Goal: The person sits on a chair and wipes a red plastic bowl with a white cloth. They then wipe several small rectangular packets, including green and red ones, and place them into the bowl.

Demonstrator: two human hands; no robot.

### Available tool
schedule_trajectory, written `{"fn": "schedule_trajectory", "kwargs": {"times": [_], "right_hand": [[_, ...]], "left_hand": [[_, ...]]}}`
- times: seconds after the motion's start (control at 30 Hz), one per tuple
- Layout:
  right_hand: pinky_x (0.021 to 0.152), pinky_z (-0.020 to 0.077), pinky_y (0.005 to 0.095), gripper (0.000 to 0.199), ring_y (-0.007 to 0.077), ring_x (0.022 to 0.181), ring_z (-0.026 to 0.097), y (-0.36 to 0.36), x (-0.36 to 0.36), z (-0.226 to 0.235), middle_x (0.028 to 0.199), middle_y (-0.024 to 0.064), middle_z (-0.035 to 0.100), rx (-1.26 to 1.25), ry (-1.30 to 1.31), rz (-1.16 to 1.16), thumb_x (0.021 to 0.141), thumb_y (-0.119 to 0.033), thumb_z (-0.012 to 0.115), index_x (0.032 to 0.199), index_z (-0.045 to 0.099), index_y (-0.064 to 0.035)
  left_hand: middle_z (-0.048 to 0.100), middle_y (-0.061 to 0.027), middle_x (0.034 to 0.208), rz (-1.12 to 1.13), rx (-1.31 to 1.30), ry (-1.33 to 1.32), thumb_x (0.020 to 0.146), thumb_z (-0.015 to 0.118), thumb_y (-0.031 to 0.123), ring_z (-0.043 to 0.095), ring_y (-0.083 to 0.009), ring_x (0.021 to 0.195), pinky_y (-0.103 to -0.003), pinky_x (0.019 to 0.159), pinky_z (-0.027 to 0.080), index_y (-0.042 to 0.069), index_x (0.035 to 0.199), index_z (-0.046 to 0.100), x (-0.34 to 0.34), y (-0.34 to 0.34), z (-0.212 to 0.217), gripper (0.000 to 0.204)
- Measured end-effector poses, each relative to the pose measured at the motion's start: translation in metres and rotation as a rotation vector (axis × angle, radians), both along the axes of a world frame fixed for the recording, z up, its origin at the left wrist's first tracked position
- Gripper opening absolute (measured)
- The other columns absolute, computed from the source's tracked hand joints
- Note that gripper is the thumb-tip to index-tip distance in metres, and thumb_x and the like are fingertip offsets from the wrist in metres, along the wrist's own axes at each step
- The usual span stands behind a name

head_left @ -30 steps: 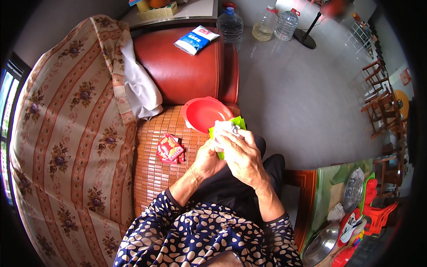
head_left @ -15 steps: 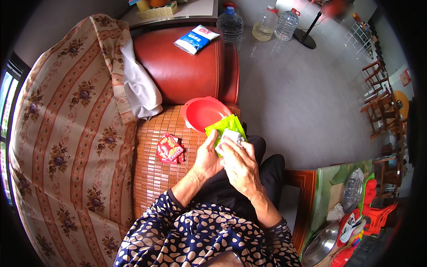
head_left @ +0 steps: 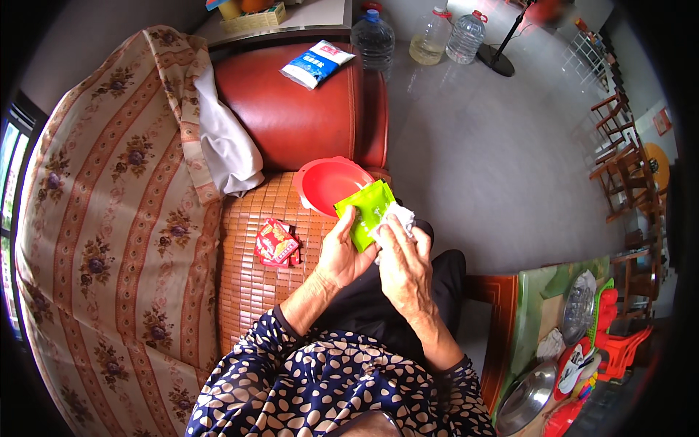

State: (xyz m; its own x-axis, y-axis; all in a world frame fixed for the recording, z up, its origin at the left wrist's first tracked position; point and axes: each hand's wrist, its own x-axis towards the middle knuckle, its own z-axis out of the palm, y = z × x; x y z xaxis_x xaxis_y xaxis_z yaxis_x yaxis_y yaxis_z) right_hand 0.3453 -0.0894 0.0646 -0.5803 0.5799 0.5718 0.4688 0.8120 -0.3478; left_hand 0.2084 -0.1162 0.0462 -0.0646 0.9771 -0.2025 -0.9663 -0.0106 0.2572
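Note:
A bright green packet (head_left: 362,206) is held above my lap by my left hand (head_left: 339,255), its thumb lying on the front face. My right hand (head_left: 403,271) grips a crumpled white tissue (head_left: 398,217) against the packet's right edge. Just beyond the packet, a red plastic bowl (head_left: 328,182) rests on the woven seat mat (head_left: 244,218); the packet's far corner overlaps its rim in view. Left of my hands, several small red packets (head_left: 277,243) lie in a loose pile on the mat.
A blue-and-white packet (head_left: 317,64) lies on the red leather armrest (head_left: 284,116). Patterned cloth (head_left: 116,218) covers the sofa back at left. Large plastic bottles (head_left: 429,40) stand on the floor beyond. At right, a green table (head_left: 535,298) bears a metal bowl (head_left: 526,400).
My right hand has slid the tissue from the packet's middle to its right edge, uncovering more of the green face. My left hand keeps its hold.

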Motion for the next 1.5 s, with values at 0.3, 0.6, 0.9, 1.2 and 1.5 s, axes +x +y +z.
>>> {"fn": "schedule_trajectory", "kwargs": {"times": [0.3, 0.6, 0.9, 1.2, 1.5], "right_hand": [[0.095, 0.0446, 0.0402, 0.04, 0.0325, 0.109, 0.055, 0.011, 0.009, 0.031, 0.126, 0.0147, 0.058, -0.303, 0.16, 0.351, 0.079, -0.001, 0.062, 0.119, 0.061, -0.0009], [0.099, 0.0418, 0.0426, 0.041, 0.0351, 0.114, 0.052, 0.015, -0.021, 0.023, 0.126, 0.0156, 0.059, -0.113, 0.117, 0.232, 0.082, -0.002, 0.059, 0.122, 0.058, -0.0001], [0.099, 0.0425, 0.0403, 0.035, 0.0281, 0.109, 0.055, 0.008, -0.005, 0.025, 0.123, 0.0094, 0.061, -0.274, 0.056, 0.509, 0.079, -0.002, 0.061, 0.114, 0.066, -0.0065], [0.094, 0.0448, 0.0411, 0.039, 0.0342, 0.11, 0.055, 0.023, -0.014, 0.021, 0.127, 0.0175, 0.056, -0.211, 0.216, 0.074, 0.083, -0.002, 0.062, 0.122, 0.056, 0.0021], [0.094, 0.0459, 0.0392, 0.033, 0.0306, 0.107, 0.056, 0.001, -0.012, 0.011, 0.123, 0.0135, 0.061, -0.071, 0.035, 0.245, 0.081, -0.003, 0.06, 0.113, 0.064, 0.0012]], "left_hand": [[0.045, -0.0073, 0.144, -0.057, 0.04, 0.092, 0.1, 0.042, 0.043, 0.044, -0.025, 0.131, -0.042, 0.11, 0.035, 0.014, 0.146, 0.033, -0.001, -0.004, 0.004, 0.056], [0.047, -0.0077, 0.14, -0.129, 0.11, 0.098, 0.098, 0.032, 0.059, 0.045, -0.0204, 0.129, -0.037, 0.111, 0.032, 0.012, 0.147, 0.032, -0.001, -0.007, 0.01, 0.068], [0.056, -0.0111, 0.129, -0.193, 0.116, -0.057, 0.093, 0.034, 0.067, 0.057, -0.023, 0.115, -0.039, 0.1, 0.046, 0.009, 0.143, 0.038, -0.009, -0.01, -0.003, 0.077], [0.049, -0.0085, 0.139, -0.081, 0.063, 0.052, 0.098, 0.042, 0.049, 0.047, -0.0222, 0.128, -0.04, 0.11, 0.035, 0.009, 0.143, 0.038, 0.002, -0.008, 0.011, 0.06], [0.055, -0.0104, 0.13, -0.1, 0.036, -0.041, 0.098, 0.042, 0.053, 0.053, -0.0231, 0.12, -0.039, 0.106, 0.04, 0.008, 0.138, 0.043, -0.004, -0.01, -0.01, 0.06]]}}
